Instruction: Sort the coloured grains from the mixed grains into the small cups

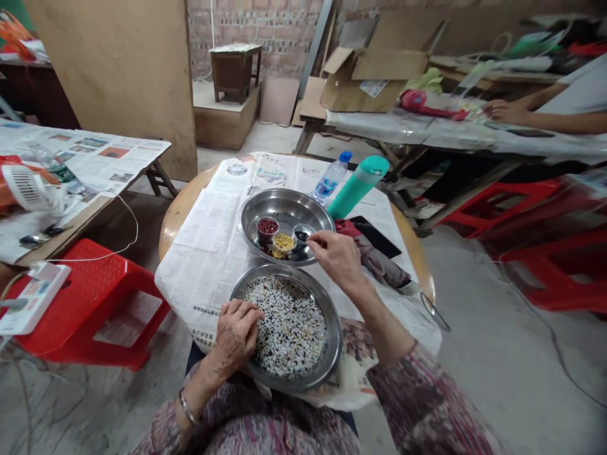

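Closest to me is a steel basin (336,344) holding mixed white, black, yellow and reddish grains (287,322). My left hand (236,332) lies over its left rim, fingers curled together at the grains; whatever they hold is hidden. Beyond it stands a second steel basin (284,201) with three small clear cups: one of dark red beans (267,227), one of yellow beans (283,242) and one of black beans (301,236). At the right edge of the black-bean cup, my right hand (337,258) has thumb and fingers pinched. Anything between those fingertips is too small to make out.
Newspaper covers the round table (190,259). Behind the far basin are a water bottle (333,177) and a teal flask (359,188); a phone (376,236) and folded umbrella (379,262) lie right. Left is a red stool (95,303). A person's hands (505,110) show at a back-right table.
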`<state>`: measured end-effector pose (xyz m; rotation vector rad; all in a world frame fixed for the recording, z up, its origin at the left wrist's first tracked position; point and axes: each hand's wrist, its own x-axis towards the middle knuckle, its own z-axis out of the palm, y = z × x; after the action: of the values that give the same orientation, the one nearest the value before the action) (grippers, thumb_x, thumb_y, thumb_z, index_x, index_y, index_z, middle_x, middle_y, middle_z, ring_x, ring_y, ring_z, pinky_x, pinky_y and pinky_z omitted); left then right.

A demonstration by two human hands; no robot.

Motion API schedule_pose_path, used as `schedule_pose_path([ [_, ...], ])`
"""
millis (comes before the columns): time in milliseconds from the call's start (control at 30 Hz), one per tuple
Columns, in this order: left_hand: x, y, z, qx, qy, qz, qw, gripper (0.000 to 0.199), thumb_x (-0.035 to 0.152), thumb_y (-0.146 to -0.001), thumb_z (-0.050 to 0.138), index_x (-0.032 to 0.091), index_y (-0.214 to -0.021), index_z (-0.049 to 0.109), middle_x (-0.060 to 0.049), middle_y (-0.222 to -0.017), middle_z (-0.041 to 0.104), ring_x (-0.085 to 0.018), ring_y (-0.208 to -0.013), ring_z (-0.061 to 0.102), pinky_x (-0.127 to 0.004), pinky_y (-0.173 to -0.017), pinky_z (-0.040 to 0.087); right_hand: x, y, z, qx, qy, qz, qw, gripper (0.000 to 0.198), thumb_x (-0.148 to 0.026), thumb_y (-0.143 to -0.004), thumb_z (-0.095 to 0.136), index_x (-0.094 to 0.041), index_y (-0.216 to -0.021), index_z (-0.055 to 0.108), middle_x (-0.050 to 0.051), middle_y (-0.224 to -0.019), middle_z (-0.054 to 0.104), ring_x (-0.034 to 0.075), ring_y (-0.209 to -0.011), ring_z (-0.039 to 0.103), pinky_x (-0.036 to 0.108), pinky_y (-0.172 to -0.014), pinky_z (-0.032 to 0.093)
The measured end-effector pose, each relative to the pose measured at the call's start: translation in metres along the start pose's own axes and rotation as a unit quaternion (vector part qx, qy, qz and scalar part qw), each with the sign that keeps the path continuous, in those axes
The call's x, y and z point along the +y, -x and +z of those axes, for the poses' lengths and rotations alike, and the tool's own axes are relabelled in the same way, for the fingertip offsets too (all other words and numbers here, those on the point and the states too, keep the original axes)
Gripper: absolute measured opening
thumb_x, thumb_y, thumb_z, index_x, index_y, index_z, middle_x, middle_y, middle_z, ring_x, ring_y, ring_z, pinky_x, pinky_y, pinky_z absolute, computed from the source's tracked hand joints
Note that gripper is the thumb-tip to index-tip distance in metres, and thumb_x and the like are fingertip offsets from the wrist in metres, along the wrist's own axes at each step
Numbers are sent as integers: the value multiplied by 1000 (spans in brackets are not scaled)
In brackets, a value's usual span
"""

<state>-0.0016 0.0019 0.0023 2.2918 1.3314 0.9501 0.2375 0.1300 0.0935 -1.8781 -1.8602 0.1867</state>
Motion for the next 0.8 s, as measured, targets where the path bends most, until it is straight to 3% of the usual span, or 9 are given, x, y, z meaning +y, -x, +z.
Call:
schedule_pose_path([
  [167, -1, 0, 0, 1, 1, 1, 1000, 20, 11, -92, 51, 23, -98, 66, -3, -103, 70, -22, -99, 55, -40, -89, 37, 11, -50, 13, -86, 145, 20, 986, 22, -27, -84, 59, -25, -93, 78, 9, -101, 76, 24, -95, 67, 33, -76, 48],
  [333, -1, 1, 0, 3, 9, -1, 1000, 19, 11, -91, 53, 23, -99, 65, -2, -104, 70, -22, -99, 55, -40, -89, 36, 14, -62, 27, -127, 174, 7, 976, 20, -28, -81, 64, -26, -94, 79, 10, -100, 76, 26, -98, 67, 33, -78, 50],
  [600, -1, 1, 2, 1, 7, -6, 1000, 20, 10, -90, 53, 23, -99, 65, -3, -103, 70, -22, -99, 56, -40, -89, 37, 12, -62, 35, -131, 177, -6, 975, 25, -25, -85, 56, -25, -95, 79, 10, -102, 75, 26, -99, 66, 34, -78, 49],
  [800, -1, 2, 1, -8, 4, -8, 1000, 20, 12, -92, 52, 23, -100, 66, -4, -105, 70, -22, -100, 56, -41, -90, 38, 5, -58, 32, -84, 170, -15, 982, 23, -23, -87, 53, -22, -87, 75, 9, -103, 73, 22, -94, 63, 31, -75, 46],
])
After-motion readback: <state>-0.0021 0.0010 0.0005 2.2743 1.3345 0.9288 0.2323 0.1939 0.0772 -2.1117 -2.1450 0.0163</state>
